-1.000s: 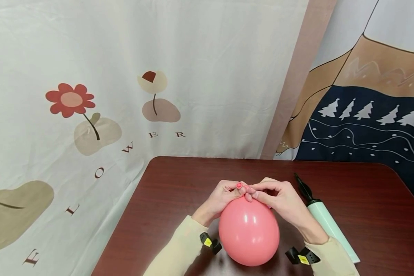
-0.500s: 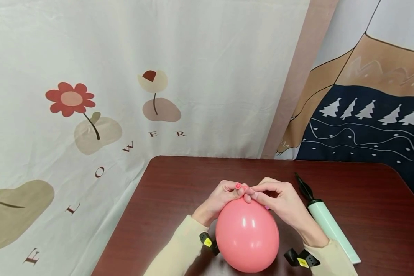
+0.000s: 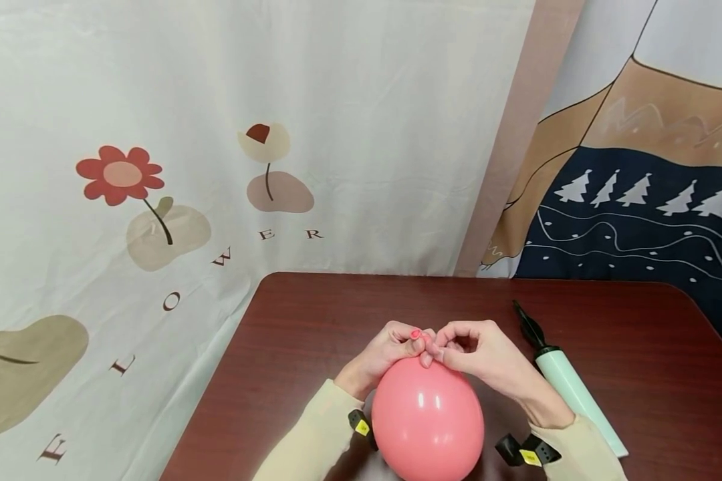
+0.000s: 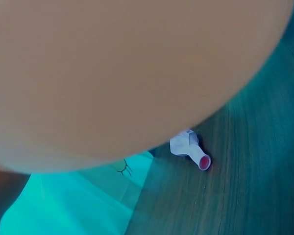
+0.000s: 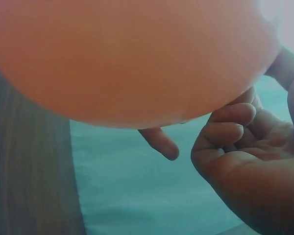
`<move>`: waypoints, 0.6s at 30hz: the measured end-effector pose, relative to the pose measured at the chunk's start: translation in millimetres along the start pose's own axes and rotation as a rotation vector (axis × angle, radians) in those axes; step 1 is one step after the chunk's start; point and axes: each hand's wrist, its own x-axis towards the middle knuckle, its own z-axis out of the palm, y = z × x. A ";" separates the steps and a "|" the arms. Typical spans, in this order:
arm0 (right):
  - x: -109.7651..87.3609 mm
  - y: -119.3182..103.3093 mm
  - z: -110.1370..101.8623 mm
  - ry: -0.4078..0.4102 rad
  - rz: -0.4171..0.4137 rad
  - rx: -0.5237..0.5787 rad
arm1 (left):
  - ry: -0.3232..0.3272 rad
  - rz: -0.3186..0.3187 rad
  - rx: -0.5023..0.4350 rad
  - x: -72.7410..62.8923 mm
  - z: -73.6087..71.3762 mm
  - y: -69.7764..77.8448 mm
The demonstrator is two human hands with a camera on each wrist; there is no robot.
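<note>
An inflated pink balloon [image 3: 430,424] hangs below both hands in the head view, its neck pointing up. My left hand [image 3: 388,354] pinches the neck, and the rolled mouth [image 3: 416,334] sticks out above the thumb. From the other side my right hand [image 3: 484,351] pinches at the neck too, fingertips meeting those of the left. In the right wrist view the right hand [image 5: 250,152] shows curled fingers beside the balloon [image 5: 132,58], which hides the neck. The balloon [image 4: 122,73] fills most of the left wrist view and hides the left hand.
A mint-green balloon pump [image 3: 580,401] with a black nozzle lies on the dark brown table [image 3: 313,321], right of the right forearm. A limp, uninflated balloon [image 4: 188,148] lies on the table in the left wrist view. Printed cloth [image 3: 367,133] hangs behind the table.
The balloon has swung down and slightly left. Both hands have lowered a little, and the right fingers have bent more and shifted at the neck.
</note>
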 end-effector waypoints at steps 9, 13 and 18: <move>0.6 9.7 -0.3 -0.089 -0.141 0.054 | -0.086 0.040 0.118 6.4 0.2 4.1; -0.7 15.1 -1.1 -0.085 -0.201 0.007 | -0.057 0.037 0.205 7.0 0.3 5.9; -2.8 20.3 0.3 -0.015 -0.253 -0.040 | 0.031 0.063 0.275 8.5 3.5 4.3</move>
